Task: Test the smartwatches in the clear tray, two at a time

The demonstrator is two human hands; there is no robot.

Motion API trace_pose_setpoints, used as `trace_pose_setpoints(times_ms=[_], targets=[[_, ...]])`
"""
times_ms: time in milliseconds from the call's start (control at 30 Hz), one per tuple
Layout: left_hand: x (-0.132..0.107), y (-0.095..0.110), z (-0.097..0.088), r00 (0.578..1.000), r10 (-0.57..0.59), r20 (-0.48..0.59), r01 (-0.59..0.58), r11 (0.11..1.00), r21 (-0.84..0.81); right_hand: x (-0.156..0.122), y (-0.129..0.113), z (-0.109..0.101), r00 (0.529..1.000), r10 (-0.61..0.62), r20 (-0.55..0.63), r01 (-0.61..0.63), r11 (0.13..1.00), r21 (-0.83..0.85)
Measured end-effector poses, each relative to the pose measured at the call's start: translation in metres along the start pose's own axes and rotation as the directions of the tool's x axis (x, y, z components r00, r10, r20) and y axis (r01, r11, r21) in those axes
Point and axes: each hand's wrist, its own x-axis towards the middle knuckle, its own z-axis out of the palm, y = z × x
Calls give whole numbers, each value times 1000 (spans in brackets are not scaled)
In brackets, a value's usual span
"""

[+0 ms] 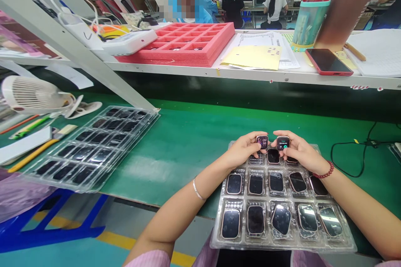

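Note:
My left hand [246, 148] pinches a small smartwatch [262, 142] whose lit screen shows digits. Close beside it, my right hand [297, 150] grips a second smartwatch [283, 143], also lit, with a timer-like line and a green spot. Neither watch has a strap that I can see. Both hands hover over the far rows of a clear plastic tray [219, 240]. Dark-screened watches such as this one [256, 184] lie in its pockets, some of them tilted. My fingers and wrists hide part of the back rows.
Another tray [103, 183] of dark watches lies left on the green bench [188, 133]. A white fan [34, 94], brush and pens sit further left. Above, a shelf [188, 71] carries a pink foam tray [216, 50], papers and a phone [328, 61]. Black cable [333, 154] curls at right.

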Motion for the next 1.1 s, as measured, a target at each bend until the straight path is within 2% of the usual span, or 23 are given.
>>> trace_pose_setpoints(times_ms=[200, 633, 1100], targets=[[-1, 1, 0, 1000, -8, 7, 8, 1000, 8, -2, -3, 1, 999, -44, -21, 41, 990, -132], [0, 1, 0, 1000, -4, 4, 4, 1000, -2, -1, -1, 0, 997, -53, 60, 52, 998, 19], [0, 1, 1, 1000, -8, 2, 8, 1000, -15, 0, 1, 0, 993, -90, 79, 89, 996, 24]])
